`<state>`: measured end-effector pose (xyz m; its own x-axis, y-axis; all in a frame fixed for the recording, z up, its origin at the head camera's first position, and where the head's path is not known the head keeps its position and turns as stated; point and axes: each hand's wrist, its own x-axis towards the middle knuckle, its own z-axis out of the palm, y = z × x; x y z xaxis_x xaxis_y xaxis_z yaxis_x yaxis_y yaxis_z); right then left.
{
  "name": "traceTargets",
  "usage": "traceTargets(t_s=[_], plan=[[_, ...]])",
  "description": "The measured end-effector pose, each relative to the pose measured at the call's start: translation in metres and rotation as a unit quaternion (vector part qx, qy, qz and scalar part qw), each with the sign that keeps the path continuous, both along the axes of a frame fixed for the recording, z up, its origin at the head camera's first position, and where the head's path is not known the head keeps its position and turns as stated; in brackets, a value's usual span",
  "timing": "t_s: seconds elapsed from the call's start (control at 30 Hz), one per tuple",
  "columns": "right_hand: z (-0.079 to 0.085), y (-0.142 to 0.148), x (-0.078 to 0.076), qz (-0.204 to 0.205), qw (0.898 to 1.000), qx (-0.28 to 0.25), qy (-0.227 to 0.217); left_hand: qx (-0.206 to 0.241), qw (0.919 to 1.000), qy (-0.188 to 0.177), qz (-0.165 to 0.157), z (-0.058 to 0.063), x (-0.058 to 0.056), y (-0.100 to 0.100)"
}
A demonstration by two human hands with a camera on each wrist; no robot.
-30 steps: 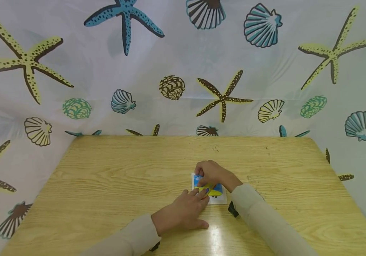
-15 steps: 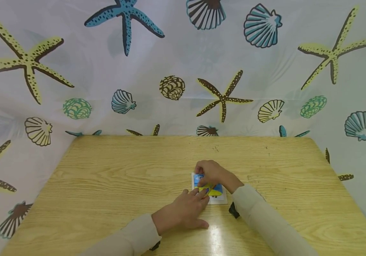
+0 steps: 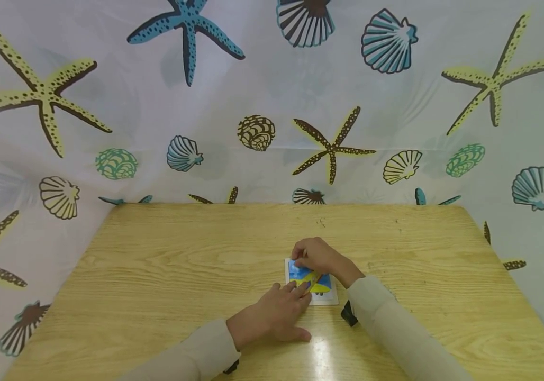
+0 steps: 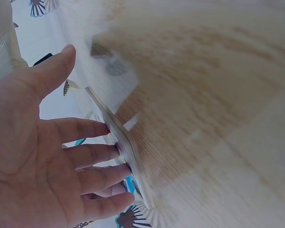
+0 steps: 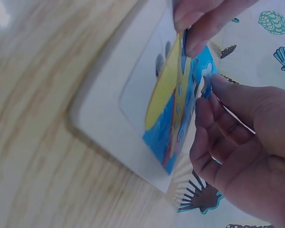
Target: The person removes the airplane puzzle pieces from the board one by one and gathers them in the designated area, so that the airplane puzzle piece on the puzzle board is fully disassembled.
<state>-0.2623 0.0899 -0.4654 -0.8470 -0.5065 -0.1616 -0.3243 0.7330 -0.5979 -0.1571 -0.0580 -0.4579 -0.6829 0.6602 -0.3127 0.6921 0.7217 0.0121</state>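
Note:
A small jigsaw puzzle point(image 3: 327, 296) with a white border lies on the table; its picture looks like a yellow airplane on blue sky. In the head view my left hand point(image 3: 279, 313) lies at its near left, fingertips resting on the picture. The left wrist view shows these fingers point(image 4: 97, 154) nearly straight, at the board's edge, thumb spread away. My right hand point(image 3: 320, 255) is over the far side of the puzzle. Seen from the right wrist, its thumb and forefinger pinch a blue-and-white puzzle piece point(image 5: 206, 86), partly hidden by the fingers, at the picture's edge.
The wood-grain table point(image 3: 181, 254) stretches out around the puzzle. Behind it and at both sides hangs a white cloth point(image 3: 224, 79) printed with starfish and shells. Dark straps point(image 3: 349, 313) show near both cuffs.
My right hand has shifted slightly to the right, and a bit more of the blue picture shows beneath it. The left hand stays in place on the puzzle.

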Motion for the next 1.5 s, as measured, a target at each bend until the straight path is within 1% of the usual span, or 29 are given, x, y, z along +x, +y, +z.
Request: traceTargets(t_s=[0.27,0.37,0.57,0.7,0.93,1.2,1.33,1.5], plan=[[0.001,0.001,-0.002,-0.009,1.000,-0.018,-0.006,-0.003,1.0000,0.006,-0.006,-0.002,-0.001,0.000],[0.002,0.002,-0.003,-0.006,1.000,-0.021,-0.010,-0.005,0.9999,0.008,-0.008,-0.002,-0.001,0.000],[0.007,0.006,-0.003,0.016,0.999,-0.023,-0.016,-0.006,0.9998,0.013,-0.013,-0.002,-0.001,0.000],[0.013,0.011,-0.003,0.031,0.999,-0.019,-0.008,-0.007,0.9998,0.011,-0.016,-0.001,-0.001,0.000],[0.021,0.027,-0.006,0.026,1.000,-0.006,-0.009,-0.011,0.9999,0.004,-0.010,0.000,0.000,0.001],[0.025,0.048,-0.008,0.020,1.000,0.005,0.017,-0.010,0.9999,-0.001,-0.008,0.001,-0.001,0.000],[0.024,0.060,-0.008,0.010,1.000,0.007,0.008,-0.009,0.9999,-0.004,-0.008,0.001,-0.001,0.000],[0.023,0.076,-0.009,0.015,1.000,0.010,-0.002,-0.008,0.9999,-0.007,-0.006,0.003,0.000,0.000]])
